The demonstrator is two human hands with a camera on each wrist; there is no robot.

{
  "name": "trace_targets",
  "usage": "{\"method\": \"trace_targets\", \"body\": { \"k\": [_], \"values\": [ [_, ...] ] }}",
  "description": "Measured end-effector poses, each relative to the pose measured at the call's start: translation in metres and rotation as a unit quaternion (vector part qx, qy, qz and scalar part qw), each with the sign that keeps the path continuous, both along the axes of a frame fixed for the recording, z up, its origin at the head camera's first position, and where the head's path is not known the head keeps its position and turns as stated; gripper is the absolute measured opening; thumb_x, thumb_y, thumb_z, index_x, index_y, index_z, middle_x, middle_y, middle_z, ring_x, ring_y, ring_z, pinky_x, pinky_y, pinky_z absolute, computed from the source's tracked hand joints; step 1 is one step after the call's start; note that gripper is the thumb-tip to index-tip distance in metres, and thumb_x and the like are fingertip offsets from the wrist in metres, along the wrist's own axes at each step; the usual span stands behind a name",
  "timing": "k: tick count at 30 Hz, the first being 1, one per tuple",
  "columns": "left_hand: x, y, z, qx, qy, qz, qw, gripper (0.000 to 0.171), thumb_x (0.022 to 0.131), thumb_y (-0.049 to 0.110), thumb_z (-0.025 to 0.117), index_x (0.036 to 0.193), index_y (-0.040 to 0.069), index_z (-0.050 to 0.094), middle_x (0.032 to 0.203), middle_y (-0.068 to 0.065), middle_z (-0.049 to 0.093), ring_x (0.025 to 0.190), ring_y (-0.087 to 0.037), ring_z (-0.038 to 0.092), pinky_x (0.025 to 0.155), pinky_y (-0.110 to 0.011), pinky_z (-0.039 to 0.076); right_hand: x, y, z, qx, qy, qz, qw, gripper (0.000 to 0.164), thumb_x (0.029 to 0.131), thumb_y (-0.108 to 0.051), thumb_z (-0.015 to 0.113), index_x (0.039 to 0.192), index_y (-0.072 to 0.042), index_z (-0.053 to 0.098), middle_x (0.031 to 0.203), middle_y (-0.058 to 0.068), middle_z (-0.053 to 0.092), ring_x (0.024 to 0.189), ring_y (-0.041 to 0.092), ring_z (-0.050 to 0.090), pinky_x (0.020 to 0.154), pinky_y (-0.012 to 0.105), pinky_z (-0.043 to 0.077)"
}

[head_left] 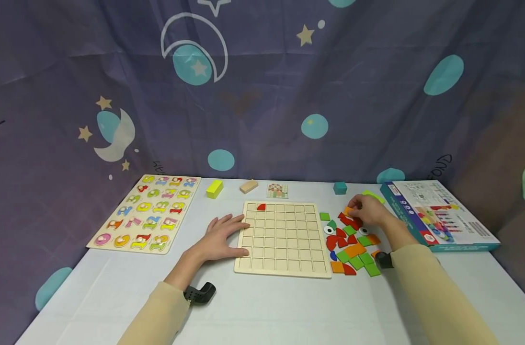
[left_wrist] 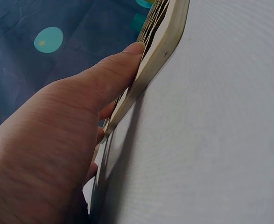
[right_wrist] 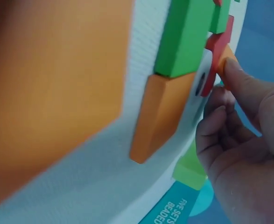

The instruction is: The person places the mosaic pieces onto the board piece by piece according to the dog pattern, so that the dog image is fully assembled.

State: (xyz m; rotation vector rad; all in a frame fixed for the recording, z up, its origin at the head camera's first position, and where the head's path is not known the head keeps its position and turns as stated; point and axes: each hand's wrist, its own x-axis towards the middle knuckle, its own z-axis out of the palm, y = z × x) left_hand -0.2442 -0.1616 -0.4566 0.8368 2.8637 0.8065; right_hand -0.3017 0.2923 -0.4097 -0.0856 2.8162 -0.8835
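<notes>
A wooden grid board [head_left: 284, 235] lies at the middle of the table, with a red quarter-circle piece [head_left: 261, 207] in its top row. My left hand [head_left: 219, 239] rests at the board's left edge, thumb and fingers spread. In the left wrist view the thumb [left_wrist: 120, 70] lies against the rim. My right hand [head_left: 369, 211] pinches an orange piece [right_wrist: 225, 55] between thumb and fingers at the far end of a loose pile. Red pieces [head_left: 350, 221], green pieces [head_left: 356, 262], orange pieces [head_left: 355, 249] and round eye pieces [head_left: 328, 230] make up that pile.
A number puzzle board [head_left: 143, 213] lies at the left. Along the back are a yellow block [head_left: 214, 189], a wooden block [head_left: 248, 186], a small pattern card [head_left: 277, 190] and a teal block [head_left: 340, 188]. A flat box [head_left: 443, 215] sits at the right.
</notes>
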Motion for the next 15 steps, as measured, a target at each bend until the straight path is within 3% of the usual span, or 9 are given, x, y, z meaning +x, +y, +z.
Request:
{"method": "trace_targets", "body": {
  "k": [8, 15],
  "values": [
    [0.001, 0.001, -0.001, -0.001, -0.003, 0.003, 1.0000, 0.075, 0.080, 0.057, 0.077, 0.143, 0.023, 0.057, 0.161, -0.002, 0.034, 0.151, -0.034, 0.018, 0.117, -0.062, 0.003, 0.001, -0.002, 0.011, -0.018, 0.020, 0.016, 0.999, 0.017, 0.102, -0.009, 0.059, 0.113, 0.004, 0.058, 0.101, 0.018, 0.059, 0.091, 0.032, 0.055, 0.083, 0.039, 0.053],
    [0.000, 0.000, 0.001, 0.003, -0.002, 0.005, 1.0000, 0.076, 0.079, 0.059, 0.078, 0.142, 0.022, 0.058, 0.161, -0.003, 0.036, 0.150, -0.035, 0.019, 0.118, -0.061, 0.003, -0.005, -0.027, 0.018, -0.060, 0.038, 0.031, 0.997, 0.020, 0.101, -0.011, 0.062, 0.113, 0.005, 0.060, 0.103, 0.018, 0.060, 0.090, 0.033, 0.056, 0.075, 0.032, 0.052]
  ]
}}
